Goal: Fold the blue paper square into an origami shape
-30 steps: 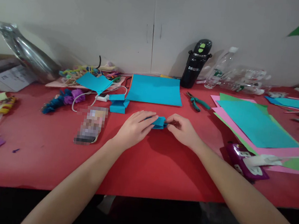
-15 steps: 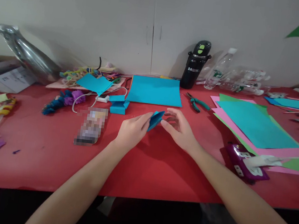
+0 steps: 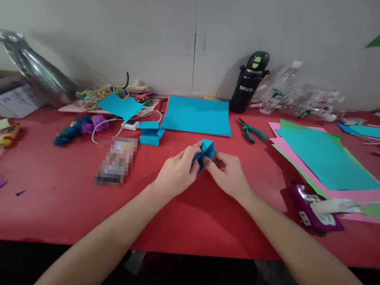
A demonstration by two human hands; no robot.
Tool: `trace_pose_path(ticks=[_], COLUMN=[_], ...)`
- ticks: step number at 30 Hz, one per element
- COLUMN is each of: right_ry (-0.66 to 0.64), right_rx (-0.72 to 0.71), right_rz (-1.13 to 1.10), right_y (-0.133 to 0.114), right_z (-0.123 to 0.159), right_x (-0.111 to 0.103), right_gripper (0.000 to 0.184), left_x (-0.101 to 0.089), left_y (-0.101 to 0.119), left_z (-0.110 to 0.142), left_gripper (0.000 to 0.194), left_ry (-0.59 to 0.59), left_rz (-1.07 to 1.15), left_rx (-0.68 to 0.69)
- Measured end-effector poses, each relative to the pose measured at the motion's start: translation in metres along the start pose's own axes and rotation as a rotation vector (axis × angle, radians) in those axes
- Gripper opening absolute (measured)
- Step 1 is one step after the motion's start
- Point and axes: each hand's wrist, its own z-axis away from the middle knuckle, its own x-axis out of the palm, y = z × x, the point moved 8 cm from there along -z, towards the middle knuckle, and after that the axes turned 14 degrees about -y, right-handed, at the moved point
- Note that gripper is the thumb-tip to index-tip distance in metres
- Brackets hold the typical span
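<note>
Above the red table, between both hands, is a small folded piece of blue paper (image 3: 207, 149), partly spread so that its inner side shows dark. My left hand (image 3: 177, 171) pinches its left side between thumb and fingers. On the right side, my right hand (image 3: 229, 173) grips the paper with its thumb at the front; the other fingers are partly hidden behind it. A second folded blue paper piece (image 3: 151, 133) stands on the table to the left, beyond my left hand. Farther back lies a stack of flat blue sheets (image 3: 197, 116).
Green-handled pliers (image 3: 251, 132) lie right of the stack, before a black bottle (image 3: 249, 83). Coloured sheets (image 3: 328, 158) and a purple power strip (image 3: 316, 209) are at right. A pixelated object (image 3: 116, 160) lies left; a steel jug (image 3: 36, 70) stands behind.
My right hand has closed in from the right and now grips the folded blue paper, which was in my left hand alone. The paper has turned and opened somewhat.
</note>
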Motion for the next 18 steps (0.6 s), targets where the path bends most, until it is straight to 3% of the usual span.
trace_pose_path(ticks=[7,12,18], right_ry=[0.109,0.104,0.050], right_rx=[-0.048,-0.113,-0.232], right_rz=[0.030,0.162,0.329], right_y=[-0.004,-0.014,-0.022], right_z=[0.004,0.006,0.007], right_x=[-0.014,-0.013,-0.009], right_gripper=[0.012,0.041,0.045], left_x=[-0.003,-0.004,-0.006], left_y=[-0.006,0.001,0.007], left_z=[0.000,-0.001,-0.001], left_gripper=[0.052,0.059,0.053], left_ry=[0.021,0.015,0.016], left_rz=[0.113,0.035,0.068], left_rx=[-0.032,0.002,0.090])
